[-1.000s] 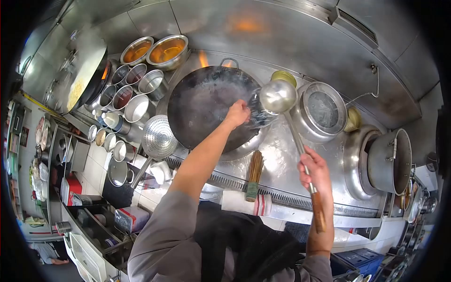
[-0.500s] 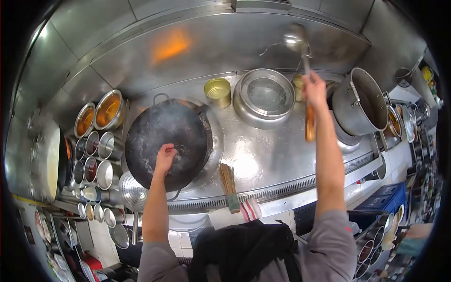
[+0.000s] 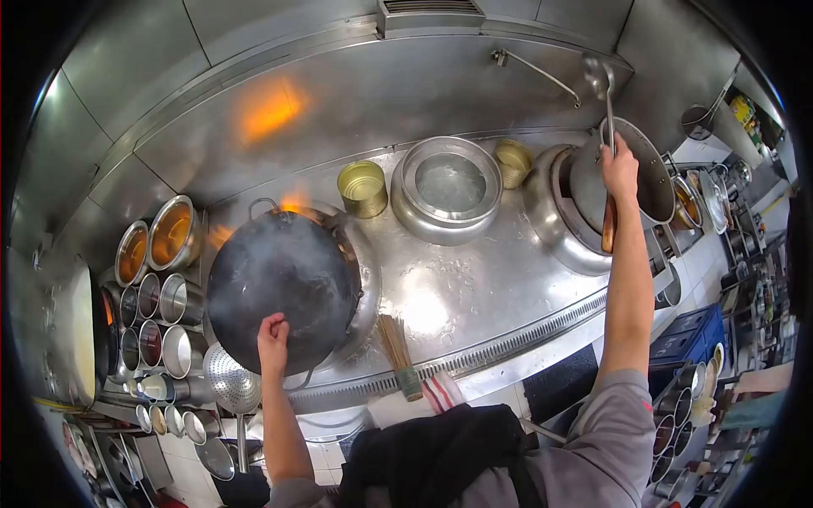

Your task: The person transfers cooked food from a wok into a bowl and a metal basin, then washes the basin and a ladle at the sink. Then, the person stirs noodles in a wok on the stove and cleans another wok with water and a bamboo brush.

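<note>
A ladle (image 3: 611,110) with a wooden handle is in my right hand (image 3: 621,172), bowl upward, in front of a large metal pot (image 3: 663,173) on the right. My left hand (image 3: 273,337) is over the near part of a black wok (image 3: 254,288), fingers curled together. What the fingers hold, if anything, cannot be made out. Steam rises from the wok, and flames (image 3: 296,201) show at its far rim. Near its left side rests a perforated strainer (image 3: 231,381). A bamboo brush (image 3: 400,356) lies at the stove's front.
A round metal water pot (image 3: 446,224) stands mid-stove between two open cans (image 3: 362,188) (image 3: 513,162). Metal bowls (image 3: 174,233) and several seasoning containers (image 3: 179,350) line the left. A tap (image 3: 542,74) projects from the back wall. A striped cloth (image 3: 440,394) hangs at the front edge.
My right hand has carried the ladle right, over to the large pot. My left hand has drawn back toward the wok's near rim. Flames now show behind the wok, and the view has shifted.
</note>
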Tool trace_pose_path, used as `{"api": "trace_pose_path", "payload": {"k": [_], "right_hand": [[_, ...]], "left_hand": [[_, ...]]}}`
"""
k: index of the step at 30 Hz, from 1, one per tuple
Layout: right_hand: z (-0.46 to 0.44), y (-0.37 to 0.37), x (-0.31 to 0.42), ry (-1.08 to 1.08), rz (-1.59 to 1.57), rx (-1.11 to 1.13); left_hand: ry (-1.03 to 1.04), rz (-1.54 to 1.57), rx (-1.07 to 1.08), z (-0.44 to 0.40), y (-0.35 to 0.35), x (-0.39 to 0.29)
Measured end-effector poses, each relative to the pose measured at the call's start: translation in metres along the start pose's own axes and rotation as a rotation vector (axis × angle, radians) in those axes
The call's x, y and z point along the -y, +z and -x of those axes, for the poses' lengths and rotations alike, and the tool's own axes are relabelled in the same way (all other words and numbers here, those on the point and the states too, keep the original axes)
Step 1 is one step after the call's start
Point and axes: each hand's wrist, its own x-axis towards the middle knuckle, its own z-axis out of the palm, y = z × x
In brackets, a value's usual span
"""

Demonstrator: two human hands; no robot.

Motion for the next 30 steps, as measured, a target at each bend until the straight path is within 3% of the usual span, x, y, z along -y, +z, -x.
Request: {"api": "trace_pose_path", "payload": {"k": [5, 9, 12, 15, 27, 30], "right_hand": [[0.058, 0.033, -0.024, -0.088, -0.152, 0.096], [0.082, -0.009, 0.038, 0.21, -0.26, 0.31], [0.089, -0.018, 0.049, 0.221, -0.264, 0.328], [0.091, 0.005, 0.025, 0.064, -0.248, 0.218], [0.097, 0.009, 0.025, 0.074, -0.273, 0.243], [0.102, 0.008, 0.033, -0.047, -0.199, 0.135]], "left_hand": [[-0.026, -0.024, -0.016, 0.015, -0.012, 0.014], [-0.011, -0.009, -0.027, 0.022, -0.009, 0.009], [-0.002, 0.041, -0.005, 0.027, -0.001, 0.0], [0.012, 0.018, -0.002, 0.029, 0.002, 0.003], [0.011, 0.026, -0.048, 0.037, -0.008, 0.024], [0.016, 0.017, -0.072, 0.04, -0.01, 0.022]]}}
